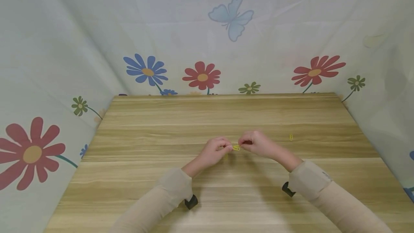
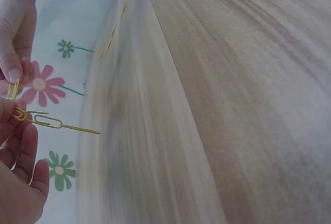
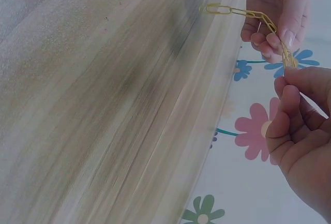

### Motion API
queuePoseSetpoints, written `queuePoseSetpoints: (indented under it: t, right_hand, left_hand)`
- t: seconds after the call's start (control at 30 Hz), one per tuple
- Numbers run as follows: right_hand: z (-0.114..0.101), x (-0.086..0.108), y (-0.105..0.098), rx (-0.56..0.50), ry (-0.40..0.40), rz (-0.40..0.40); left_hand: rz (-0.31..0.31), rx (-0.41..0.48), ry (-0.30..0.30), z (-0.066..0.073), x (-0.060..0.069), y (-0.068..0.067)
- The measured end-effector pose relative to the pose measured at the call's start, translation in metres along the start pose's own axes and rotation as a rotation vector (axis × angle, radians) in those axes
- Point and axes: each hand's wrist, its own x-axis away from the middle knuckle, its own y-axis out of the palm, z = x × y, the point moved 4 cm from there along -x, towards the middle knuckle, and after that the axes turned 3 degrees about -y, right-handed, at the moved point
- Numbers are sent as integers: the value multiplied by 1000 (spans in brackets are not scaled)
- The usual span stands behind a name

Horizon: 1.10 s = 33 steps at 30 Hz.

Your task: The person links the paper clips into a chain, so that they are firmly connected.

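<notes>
My left hand [image 1: 215,151] pinches a short chain of linked yellow paper clips [image 3: 253,14] between thumb and fingers. The chain's loose end hangs down from this hand, toward the tabletop. Facing it, my right hand [image 1: 258,144] pinches a yellow paper clip [image 2: 16,88] between thumb and index finger. In the right wrist view that clip [image 3: 287,58] meets the chain at my left fingertips; whether it is hooked on cannot be told. Both hands are held above the table, fingertips close together.
A single yellow paper clip [image 1: 291,137] lies on the wooden table [image 1: 155,118], right of my right hand. Yellow slivers of clip [image 2: 124,10] show on the tabletop in the left wrist view. A flowered curtain [image 1: 174,39] stands behind the table.
</notes>
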Motion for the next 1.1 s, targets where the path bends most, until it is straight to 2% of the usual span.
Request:
queuePoseSetpoints:
  t: [0.3, 0.47, 0.83, 1.1]
  right_hand:
    - [-1, 1, 1, 15, -60, -4]
    - [-1, 1, 1, 34, -68, 5]
    - [1, 2, 2, 11, -39, 7]
    - [10, 5, 0, -14, 46, 4]
  left_hand:
    - [-15, -13, -9, -1, 2, 2]
    - [-24, -13, -17, 0, 3, 2]
    - [-32, -29, -14, 1, 3, 4]
    - [-11, -11, 1, -3, 4, 1]
